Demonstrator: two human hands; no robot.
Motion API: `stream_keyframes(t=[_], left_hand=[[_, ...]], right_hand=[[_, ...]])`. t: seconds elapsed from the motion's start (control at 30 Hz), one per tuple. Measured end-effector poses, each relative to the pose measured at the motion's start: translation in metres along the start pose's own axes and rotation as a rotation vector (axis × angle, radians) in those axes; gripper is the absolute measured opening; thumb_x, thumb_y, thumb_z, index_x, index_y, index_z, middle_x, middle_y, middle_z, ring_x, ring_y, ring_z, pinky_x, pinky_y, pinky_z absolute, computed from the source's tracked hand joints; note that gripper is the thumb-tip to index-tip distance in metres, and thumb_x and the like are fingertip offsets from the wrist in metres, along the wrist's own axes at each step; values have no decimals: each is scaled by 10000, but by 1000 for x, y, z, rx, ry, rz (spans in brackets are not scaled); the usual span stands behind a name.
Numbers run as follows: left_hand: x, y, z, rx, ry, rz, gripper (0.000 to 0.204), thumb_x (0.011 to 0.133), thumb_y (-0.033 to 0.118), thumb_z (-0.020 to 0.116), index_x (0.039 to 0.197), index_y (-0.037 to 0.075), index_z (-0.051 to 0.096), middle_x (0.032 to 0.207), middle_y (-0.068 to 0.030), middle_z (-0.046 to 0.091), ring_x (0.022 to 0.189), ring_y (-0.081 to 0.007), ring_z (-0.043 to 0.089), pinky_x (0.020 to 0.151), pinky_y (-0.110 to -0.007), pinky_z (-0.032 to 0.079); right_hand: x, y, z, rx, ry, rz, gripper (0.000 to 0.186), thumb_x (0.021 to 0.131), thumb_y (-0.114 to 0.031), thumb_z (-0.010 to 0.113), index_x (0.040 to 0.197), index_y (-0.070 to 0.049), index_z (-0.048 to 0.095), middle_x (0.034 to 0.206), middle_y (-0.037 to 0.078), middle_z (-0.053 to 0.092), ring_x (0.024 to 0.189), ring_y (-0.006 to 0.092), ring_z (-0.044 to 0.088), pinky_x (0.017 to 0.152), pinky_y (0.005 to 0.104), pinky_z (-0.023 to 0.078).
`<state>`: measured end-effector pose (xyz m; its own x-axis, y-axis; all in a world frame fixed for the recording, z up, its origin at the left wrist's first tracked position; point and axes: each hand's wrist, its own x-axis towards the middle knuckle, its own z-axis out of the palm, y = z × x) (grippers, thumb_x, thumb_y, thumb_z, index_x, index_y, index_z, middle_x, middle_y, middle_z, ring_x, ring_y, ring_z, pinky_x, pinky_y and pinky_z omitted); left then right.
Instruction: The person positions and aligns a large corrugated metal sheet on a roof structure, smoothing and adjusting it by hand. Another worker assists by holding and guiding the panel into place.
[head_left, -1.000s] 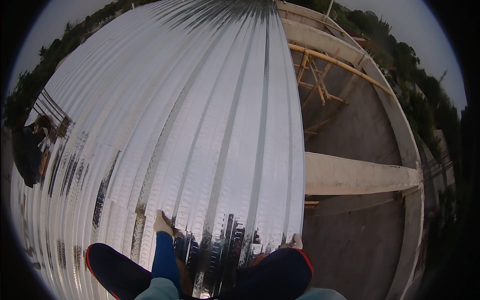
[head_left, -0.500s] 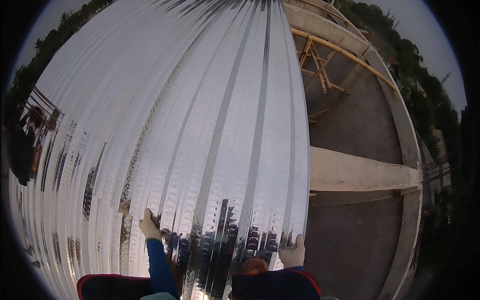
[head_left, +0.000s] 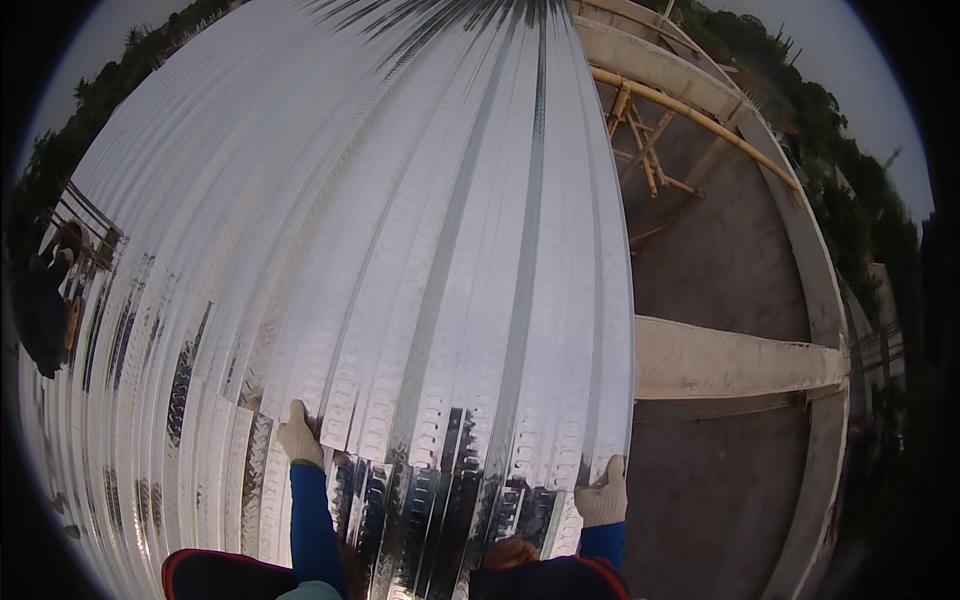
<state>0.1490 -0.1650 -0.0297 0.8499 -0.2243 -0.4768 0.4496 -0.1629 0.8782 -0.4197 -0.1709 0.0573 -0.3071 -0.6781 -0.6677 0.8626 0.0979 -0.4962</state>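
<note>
I squat on a shiny corrugated metal roof, with my knees at the lower edge of the view. My left hand, in a cream knit glove, grips the near edge of a loose ribbed silver sheet that overlaps the sheets beneath. My right hand, also gloved, grips the same edge at its right corner. Both fingertips are partly hidden by the metal. Dark reflections show on the ribbed metal between my arms.
Right of the sheet is a drop to a grey concrete surface, crossed by a concrete beam and bordered by a wall. Bamboo scaffolding stands upper right. A co-worker crouches at the far left beside protruding rods. Trees rim the view.
The sheet's near edge has shifted a little forward and to the right, with both hands on it. My right hand, mostly hidden a second ago, now shows fully.
</note>
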Motion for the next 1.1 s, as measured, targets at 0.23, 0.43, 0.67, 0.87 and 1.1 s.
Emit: stream_keyframes(t=[0.23, 0.43, 0.67, 0.87, 1.1], left_hand=[[3, -11, 11, 35, -80, -65, 404, 977, 352, 842, 788, 69, 624, 694, -37, 594, 538, -184, 552, 468, -400, 431], [-14, -2, 23, 50, -165, -152, 385, 985, 298, 799, 732, 82, 604, 618, -48, 556, 475, -208, 524, 443, -419, 404], [18, -11, 9, 8, -134, -102, 328, 989, 215, 759, 733, 75, 609, 643, -44, 562, 508, -195, 541, 443, -402, 393], [11, 11, 11, -14, -123, -25, 367, 1025, 258, 768, 739, 80, 621, 664, -17, 561, 555, -168, 560, 471, -384, 388], [-1, 26, 74, 97, -229, -56, 388, 974, 240, 780, 686, 68, 585, 665, -53, 562, 569, -200, 550, 507, -423, 422]], right_hand=[[69, 9, -58, -60, 2, 143, 425, 1149, -386, 710, 1476, -125, 638, 1408, 108, 688, 1265, 310, 697, 1024, 570, 650], [104, 20, -97, -51, -170, 86, 441, 1159, -409, 691, 1478, -114, 619, 1376, 118, 650, 1218, 315, 692, 1011, 538, 654], [63, 18, -30, 70, 76, 186, 403, 1150, -373, 713, 1461, -129, 638, 1380, 101, 688, 1240, 305, 707, 1022, 545, 656], [20, -10, 8, 27, 106, 114, 309, 1167, -335, 688, 1420, -159, 682, 1388, 63, 737, 1280, 241, 710, 1025, 473, 660], [95, -25, -12, -401, -355, -89, 557, 1183, -470, 620, 1580, -86, 549, 1467, 121, 679, 1352, 343, 662, 1096, 561, 607]])
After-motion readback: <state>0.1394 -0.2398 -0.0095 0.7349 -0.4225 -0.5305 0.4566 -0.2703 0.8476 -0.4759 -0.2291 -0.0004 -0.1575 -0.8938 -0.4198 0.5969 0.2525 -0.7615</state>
